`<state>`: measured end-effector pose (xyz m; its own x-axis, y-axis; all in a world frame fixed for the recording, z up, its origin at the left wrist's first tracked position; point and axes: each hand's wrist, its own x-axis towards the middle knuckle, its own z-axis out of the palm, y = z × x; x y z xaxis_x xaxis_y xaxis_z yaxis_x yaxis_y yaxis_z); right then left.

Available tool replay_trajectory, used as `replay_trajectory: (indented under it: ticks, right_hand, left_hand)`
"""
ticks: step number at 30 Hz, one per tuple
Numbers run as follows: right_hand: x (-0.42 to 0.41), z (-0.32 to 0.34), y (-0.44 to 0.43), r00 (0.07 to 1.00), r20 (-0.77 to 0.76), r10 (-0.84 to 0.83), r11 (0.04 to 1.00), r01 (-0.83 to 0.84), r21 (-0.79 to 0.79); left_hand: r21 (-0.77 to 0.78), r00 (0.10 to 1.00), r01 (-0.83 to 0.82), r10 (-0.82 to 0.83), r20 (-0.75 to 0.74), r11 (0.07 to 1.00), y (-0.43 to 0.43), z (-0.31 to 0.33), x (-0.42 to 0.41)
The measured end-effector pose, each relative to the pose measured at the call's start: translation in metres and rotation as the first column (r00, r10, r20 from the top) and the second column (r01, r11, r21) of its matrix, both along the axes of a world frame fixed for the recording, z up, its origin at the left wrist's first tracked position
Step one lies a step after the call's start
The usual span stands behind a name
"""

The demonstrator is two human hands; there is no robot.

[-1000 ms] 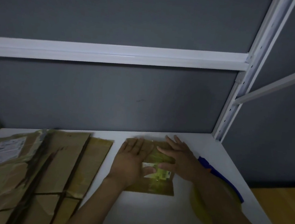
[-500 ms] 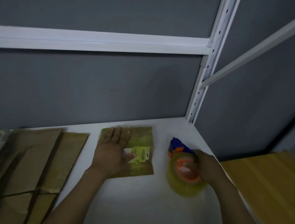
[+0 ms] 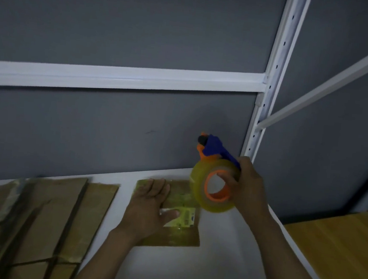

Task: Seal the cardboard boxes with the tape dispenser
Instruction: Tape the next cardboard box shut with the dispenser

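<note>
A small flat cardboard box (image 3: pixel 178 233) with a yellow-green label lies on the white table (image 3: pixel 201 272). My left hand (image 3: pixel 149 207) presses flat on its left half, fingers straight. My right hand (image 3: pixel 248 186) grips the tape dispenser (image 3: pixel 214 174), fingers through the orange core of its large clear-yellow roll. The dispenser has a blue and orange body and hangs in the air above the box's far right corner, its head pointing up and away.
A pile of flattened cardboard boxes (image 3: pixel 39 227) covers the table's left side. A grey wall panel with a white rail (image 3: pixel 121 78) and a white upright post (image 3: pixel 268 91) stands behind. A yellow wooden surface (image 3: pixel 335 250) lies lower right, beyond the table's edge.
My right hand left the box, took hold of the tape dispenser lying on the table at the right, and lifted it over the box. My left hand stayed pressed on the box.
</note>
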<state>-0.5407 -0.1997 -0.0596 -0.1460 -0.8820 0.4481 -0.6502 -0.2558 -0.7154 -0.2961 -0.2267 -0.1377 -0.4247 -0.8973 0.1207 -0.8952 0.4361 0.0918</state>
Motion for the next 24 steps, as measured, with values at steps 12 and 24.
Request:
replay_trajectory:
  ticks: [12,24]
  right_hand:
    - [0.014,0.0,-0.042,0.949,-0.192,0.248,0.968,-0.253,0.001]
    - [0.014,0.01,-0.054,0.817,-0.379,0.435,0.899,-0.415,0.139]
  left_hand:
    - [0.415,0.34,-0.022,0.397,-0.852,0.909,0.003,0.076,-0.009]
    - [0.535,-0.033,-0.032,0.535,-0.845,0.844,-0.012,0.115,-0.001]
